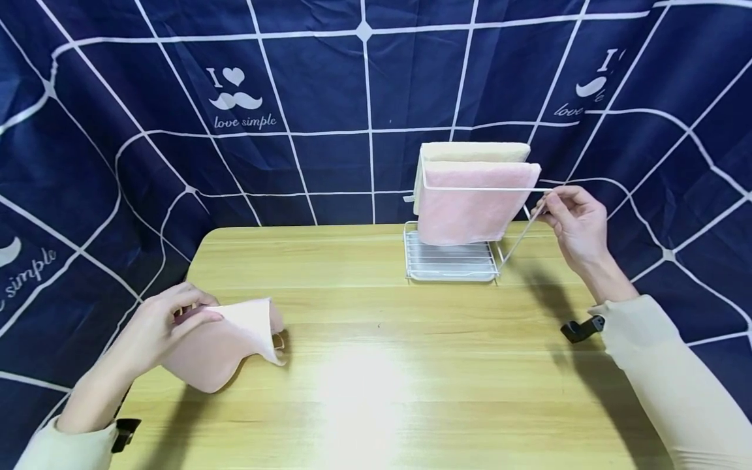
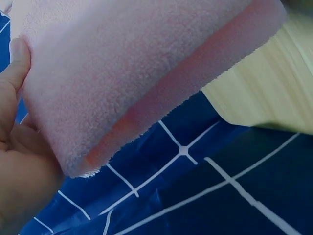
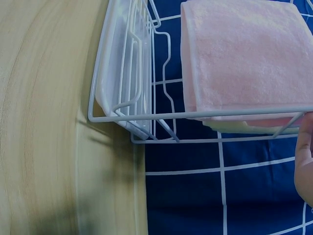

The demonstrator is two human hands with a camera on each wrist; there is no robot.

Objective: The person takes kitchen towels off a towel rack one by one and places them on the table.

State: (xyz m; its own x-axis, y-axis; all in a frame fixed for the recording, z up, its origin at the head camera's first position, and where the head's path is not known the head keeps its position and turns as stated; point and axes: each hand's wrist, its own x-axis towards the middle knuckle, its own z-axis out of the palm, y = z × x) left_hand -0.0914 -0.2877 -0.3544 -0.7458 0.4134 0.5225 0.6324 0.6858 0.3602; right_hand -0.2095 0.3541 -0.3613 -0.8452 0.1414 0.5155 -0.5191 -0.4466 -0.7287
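Note:
At the left edge of the table, my left hand (image 1: 149, 326) pinches a folded pink towel (image 1: 205, 356) by its upper edge, thumb on the near face. The towel's far end sags in a loose curve. In the left wrist view its fluffy folded layers (image 2: 122, 68) fill the upper part. My right hand (image 1: 578, 225) grips the upper right front corner of a white wire rack (image 1: 452, 277) at the back. Over the rack's upper bars hang a second pink towel (image 1: 464, 212) and, behind it, a cream towel (image 1: 478, 151). Fingers behind the right thumb are partly hidden.
A white drip tray (image 3: 115, 63) sits in the rack's base. The wood-grain table (image 1: 352, 313) has a bright glare spot in front. Dark blue cloth (image 1: 317, 78) with white lines hangs behind and on both sides. A black strap shows at each wrist.

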